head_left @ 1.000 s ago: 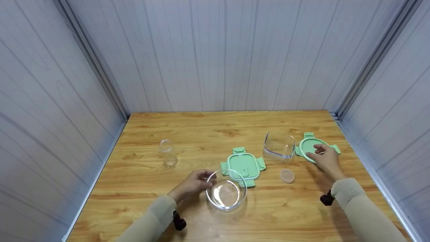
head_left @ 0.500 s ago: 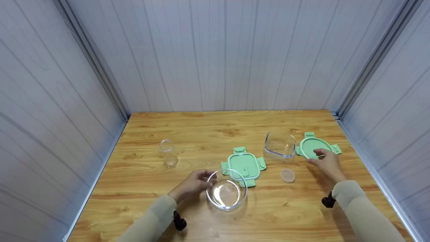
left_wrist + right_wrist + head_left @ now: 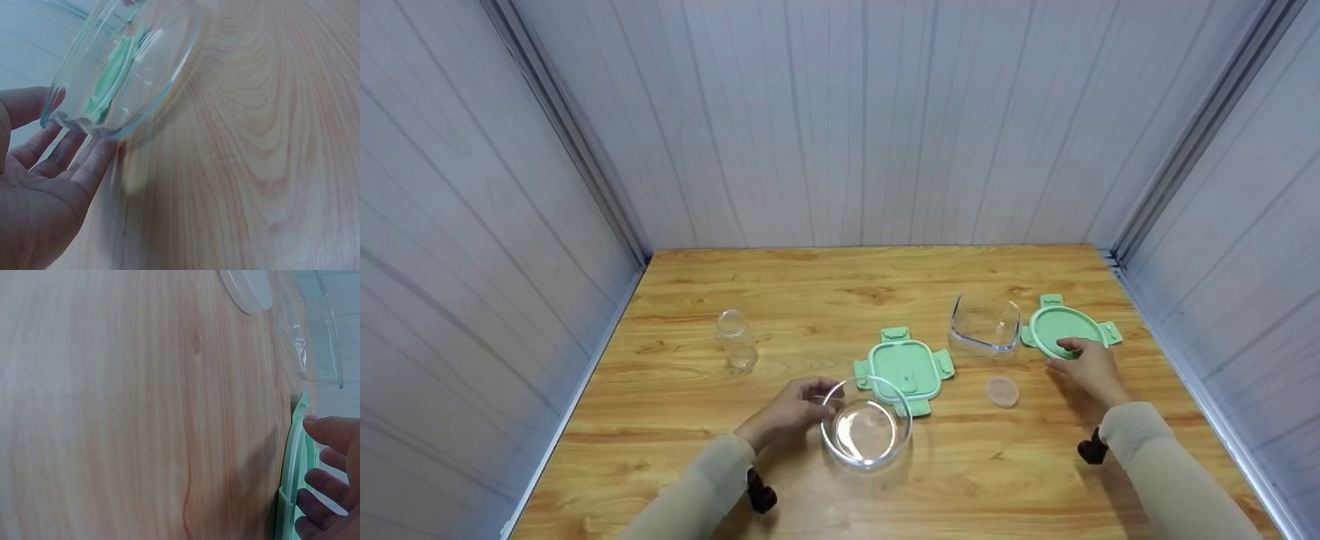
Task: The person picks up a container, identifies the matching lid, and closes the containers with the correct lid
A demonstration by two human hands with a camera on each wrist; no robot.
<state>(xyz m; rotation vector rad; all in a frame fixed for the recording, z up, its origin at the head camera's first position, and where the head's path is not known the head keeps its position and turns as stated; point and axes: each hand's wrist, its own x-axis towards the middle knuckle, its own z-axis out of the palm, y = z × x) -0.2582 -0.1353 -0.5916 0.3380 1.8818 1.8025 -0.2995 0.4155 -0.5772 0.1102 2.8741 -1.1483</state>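
My left hand (image 3: 789, 412) holds the round clear glass bowl (image 3: 867, 465) by its left rim, thumb over the edge and fingers outside, seen closely in the left wrist view. At the far right, my right hand (image 3: 1093, 369) is over the near edge of a round green lid (image 3: 1061, 322) lying on the table. In the right wrist view the thumb tip is right at that lid's rim (image 3: 292, 455), and the other fingers are spread loosely over it. A squarish green lid (image 3: 904, 367) with side flaps lies behind the bowl, partly seen through its glass.
A squarish clear glass container (image 3: 984, 326) stands left of the round lid. Nearer to me lies a small translucent round cap (image 3: 1002, 392). A clear glass jar (image 3: 737, 341) stands at the left. Pale panel walls (image 3: 840, 127) enclose the wooden table (image 3: 675, 465).
My right hand has drawn back slightly toward the round lid's near edge, and its fingers have lowered. The left hand and the bowl stay in place.
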